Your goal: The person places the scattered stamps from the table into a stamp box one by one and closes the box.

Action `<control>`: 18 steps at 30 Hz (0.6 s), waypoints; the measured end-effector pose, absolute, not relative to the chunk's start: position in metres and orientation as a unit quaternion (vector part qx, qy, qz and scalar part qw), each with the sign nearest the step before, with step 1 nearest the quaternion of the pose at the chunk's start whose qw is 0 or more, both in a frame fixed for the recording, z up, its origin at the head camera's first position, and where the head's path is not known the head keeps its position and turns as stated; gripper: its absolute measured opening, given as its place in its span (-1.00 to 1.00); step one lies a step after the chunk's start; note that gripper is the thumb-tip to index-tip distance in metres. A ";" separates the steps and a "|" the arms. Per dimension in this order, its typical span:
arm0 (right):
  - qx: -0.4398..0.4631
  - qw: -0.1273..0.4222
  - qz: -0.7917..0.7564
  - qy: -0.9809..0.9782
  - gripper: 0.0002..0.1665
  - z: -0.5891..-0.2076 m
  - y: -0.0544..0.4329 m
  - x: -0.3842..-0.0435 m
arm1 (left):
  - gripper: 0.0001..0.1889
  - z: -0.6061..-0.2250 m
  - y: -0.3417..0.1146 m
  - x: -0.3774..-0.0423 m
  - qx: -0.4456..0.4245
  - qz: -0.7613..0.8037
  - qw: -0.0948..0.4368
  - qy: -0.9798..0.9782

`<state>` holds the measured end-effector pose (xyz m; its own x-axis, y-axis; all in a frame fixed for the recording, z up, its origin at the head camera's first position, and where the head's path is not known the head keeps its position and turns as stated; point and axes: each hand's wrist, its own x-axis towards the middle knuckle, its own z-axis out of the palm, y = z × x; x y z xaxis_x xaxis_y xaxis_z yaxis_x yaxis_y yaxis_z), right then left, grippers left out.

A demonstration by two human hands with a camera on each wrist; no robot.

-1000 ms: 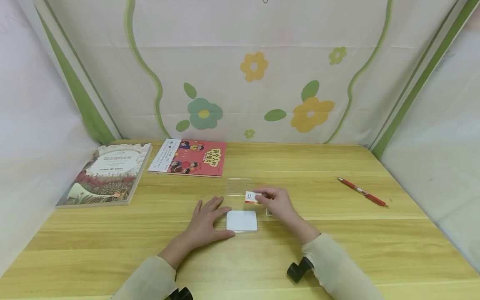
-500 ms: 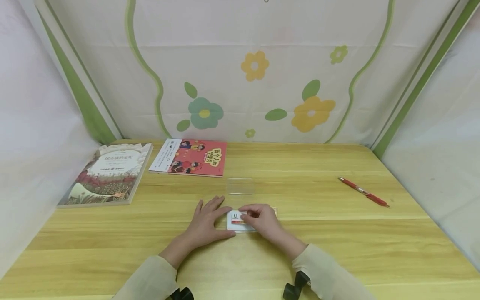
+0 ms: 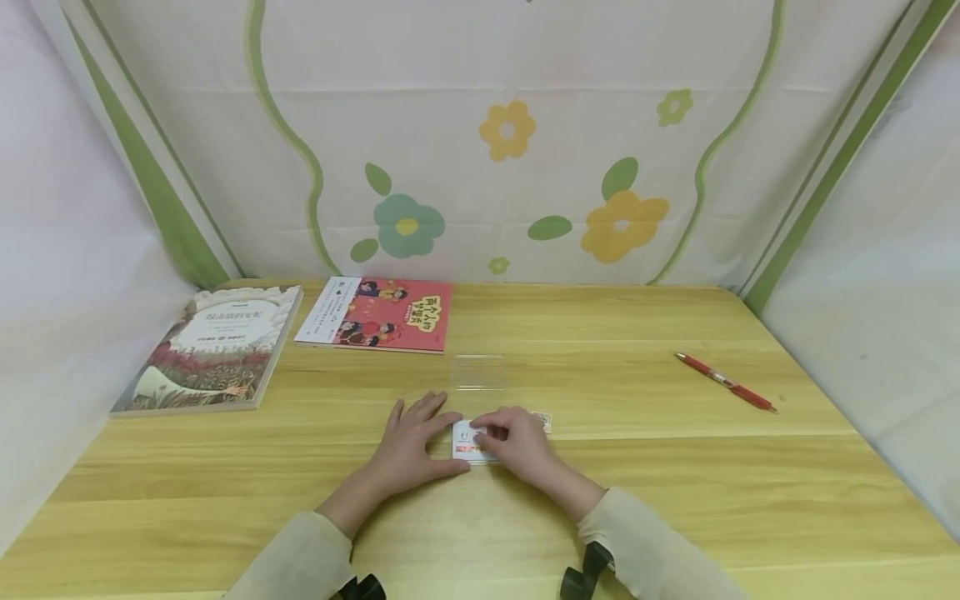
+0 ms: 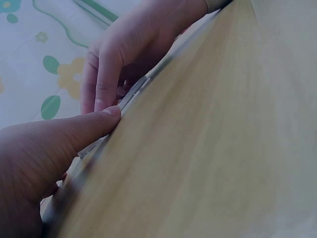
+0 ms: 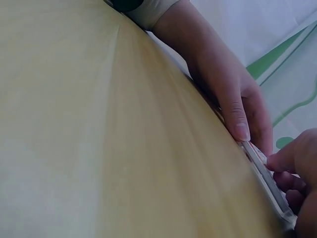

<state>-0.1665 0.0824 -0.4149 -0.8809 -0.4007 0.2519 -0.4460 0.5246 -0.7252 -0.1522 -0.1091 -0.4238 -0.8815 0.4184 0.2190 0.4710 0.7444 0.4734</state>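
A shallow clear plastic case (image 3: 483, 463) with a white filling sits in front of me on the wooden table. My left hand (image 3: 411, 446) holds it at its left side, thumb at the front edge and index finger at the back corner. My right hand (image 3: 517, 446) pinches a small white card (image 3: 465, 437), printed with a letter U and a red-orange strip, over the white filling. The fingers hide the card's right part. In the left wrist view the left thumb (image 4: 111, 113) touches the case's edge. The right wrist view shows the case edge-on (image 5: 267, 181) between both hands.
Behind the case lies a clear plastic lid (image 3: 480, 372). Another small card (image 3: 543, 422) lies beside the right hand, partly covered. Two books, a red one (image 3: 397, 317) and one with a field scene (image 3: 213, 350), lie back left. A red pen (image 3: 723, 382) lies right.
My right hand has brought the small card left and toward me, from beyond the case onto its white filling. The left hand stays at the case.
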 end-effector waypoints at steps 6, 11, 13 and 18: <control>0.243 0.039 0.387 -0.889 -0.84 -0.414 0.081 -0.166 | -0.31 -0.423 -0.108 -0.152 -0.237 -0.270 0.047 -0.932; 0.247 0.039 0.372 -0.894 -0.84 -0.413 0.081 -0.165 | -0.30 -0.422 -0.108 -0.152 -0.237 -0.268 0.047 -0.933; 0.249 0.038 0.366 -0.896 -0.83 -0.414 0.081 -0.165 | -0.30 -0.422 -0.108 -0.152 -0.237 -0.269 0.047 -0.932; 0.255 0.040 0.355 -0.899 -0.82 -0.415 0.081 -0.166 | -0.31 -0.421 -0.109 -0.151 -0.239 -0.272 0.048 -0.931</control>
<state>-0.1659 0.0810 -0.4146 -0.8669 -0.4292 0.2535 -0.4867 0.6185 -0.6170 -0.1512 -0.1087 -0.4210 -0.8808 0.4192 0.2202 0.4718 0.7370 0.4839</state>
